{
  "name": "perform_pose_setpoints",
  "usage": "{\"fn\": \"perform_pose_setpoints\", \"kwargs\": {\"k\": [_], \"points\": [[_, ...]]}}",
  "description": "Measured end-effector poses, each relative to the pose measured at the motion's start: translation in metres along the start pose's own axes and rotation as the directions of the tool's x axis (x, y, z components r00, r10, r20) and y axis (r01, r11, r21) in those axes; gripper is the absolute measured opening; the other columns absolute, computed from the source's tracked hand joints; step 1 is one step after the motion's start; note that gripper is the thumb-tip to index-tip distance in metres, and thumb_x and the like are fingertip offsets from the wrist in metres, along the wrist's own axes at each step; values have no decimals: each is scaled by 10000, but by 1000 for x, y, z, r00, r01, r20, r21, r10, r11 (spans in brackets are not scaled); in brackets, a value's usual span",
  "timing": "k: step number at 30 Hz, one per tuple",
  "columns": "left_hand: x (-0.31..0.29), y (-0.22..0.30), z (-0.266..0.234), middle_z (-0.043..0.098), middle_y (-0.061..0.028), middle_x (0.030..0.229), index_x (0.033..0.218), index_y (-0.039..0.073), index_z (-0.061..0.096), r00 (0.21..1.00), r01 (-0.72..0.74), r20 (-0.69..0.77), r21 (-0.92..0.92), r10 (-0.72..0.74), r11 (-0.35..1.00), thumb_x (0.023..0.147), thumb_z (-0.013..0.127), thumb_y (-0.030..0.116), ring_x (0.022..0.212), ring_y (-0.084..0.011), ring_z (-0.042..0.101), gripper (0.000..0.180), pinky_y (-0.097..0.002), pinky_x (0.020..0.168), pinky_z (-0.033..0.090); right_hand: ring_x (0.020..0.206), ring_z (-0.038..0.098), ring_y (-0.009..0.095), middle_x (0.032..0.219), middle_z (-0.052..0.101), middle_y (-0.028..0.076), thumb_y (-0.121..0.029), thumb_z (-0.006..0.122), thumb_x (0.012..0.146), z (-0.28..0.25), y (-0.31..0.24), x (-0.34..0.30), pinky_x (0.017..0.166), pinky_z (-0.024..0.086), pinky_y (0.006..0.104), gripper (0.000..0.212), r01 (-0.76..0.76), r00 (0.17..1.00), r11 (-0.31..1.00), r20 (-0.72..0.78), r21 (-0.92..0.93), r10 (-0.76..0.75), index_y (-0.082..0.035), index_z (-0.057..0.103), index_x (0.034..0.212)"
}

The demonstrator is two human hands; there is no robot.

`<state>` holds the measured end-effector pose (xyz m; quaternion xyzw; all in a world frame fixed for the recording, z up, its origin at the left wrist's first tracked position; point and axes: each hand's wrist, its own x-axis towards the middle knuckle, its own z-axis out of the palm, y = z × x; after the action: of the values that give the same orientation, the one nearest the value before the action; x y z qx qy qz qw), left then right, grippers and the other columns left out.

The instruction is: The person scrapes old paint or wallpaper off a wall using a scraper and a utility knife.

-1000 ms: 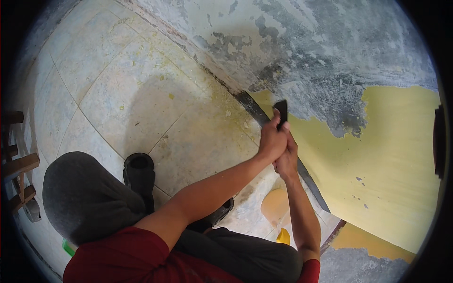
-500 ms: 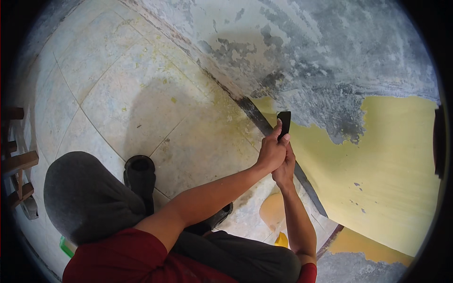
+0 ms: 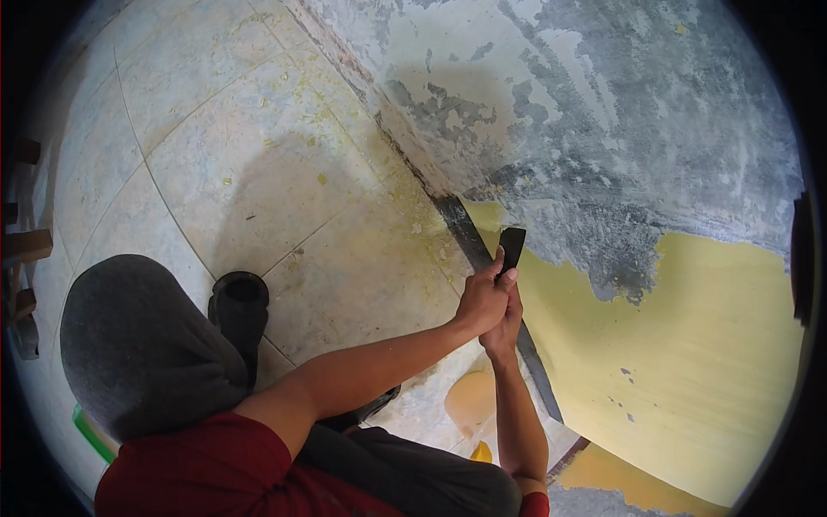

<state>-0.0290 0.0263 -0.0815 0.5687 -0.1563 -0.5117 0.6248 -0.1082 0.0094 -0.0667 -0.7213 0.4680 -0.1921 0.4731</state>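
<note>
A dark, flat-bladed paint scraper [image 3: 512, 248] lies against the wall, at the lower edge of the stripped grey area. My left hand [image 3: 479, 303] is closed around its handle, with a finger stretched along the blade. Just below, my right hand [image 3: 504, 332] grips the same handle, its thumb near the blade; the fingers overlap and hide most of the handle. Yellow paint [image 3: 594, 345] still covers the lower wall on the right. Bare grey plaster [image 3: 603, 146] with whitish patches spreads above it, ending in a ragged edge.
Pale floor tiles [image 3: 172, 207] carry scattered yellow flakes along the dark skirting [image 3: 466, 234]. An orange-tan rounded object [image 3: 471, 403] and a yellow item [image 3: 481, 451] lie near my right forearm. Wooden pieces [image 3: 30, 246] stand at the far left; a green-edged object [image 3: 90, 433] is behind my knee.
The view has shifted, so the wall and floor sit lower in the picture. Both hands keep their grip on the scraper, which stays close to the same part of the wall.
</note>
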Motion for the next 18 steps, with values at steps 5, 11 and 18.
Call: {"fn": "perform_pose_setpoints", "kwargs": {"k": [5, 11, 18], "points": [[7, 21, -6, 676, -251, 1083, 1426, -29, 402, 999, 47, 22, 50, -48, 998, 989, 536, 270, 993, -245, 666, 546, -325, 865, 492, 977, 570, 128, 1087, 617, 52, -270, 529, 1003, 3, -15, 11, 855, 458, 271, 360, 14, 1000, 998, 7, 63, -15, -30, 518, 1270], [13, 7, -6, 685, -242, 1048, 1402, -52, 427, 1000, -23, -1, -30, 23, 999, 986, 536, 240, 965, -240, 663, 520, -331, 861, 491, 1027, 571, 143, 1149, 617, 59, -269, 502, 1014, 10, -33, 8, 907, 451, 285, 384, 45, 998, 997, -36, -56, -47, -24, 515, 1309], [15, 1, -13, 670, -112, 1051, 1408, -15, 447, 997, 6, 75, -125, 4, 992, 1003, 526, 201, 907, -116, 562, 466, -280, 823, 478, 1039, 605, 179, 1138, 648, 110, -295, 525, 993, 15, -33, 3, 890, 466, 308, 479, 9, 999, 975, -44, -224, -20, -34, 454, 1389]]}}
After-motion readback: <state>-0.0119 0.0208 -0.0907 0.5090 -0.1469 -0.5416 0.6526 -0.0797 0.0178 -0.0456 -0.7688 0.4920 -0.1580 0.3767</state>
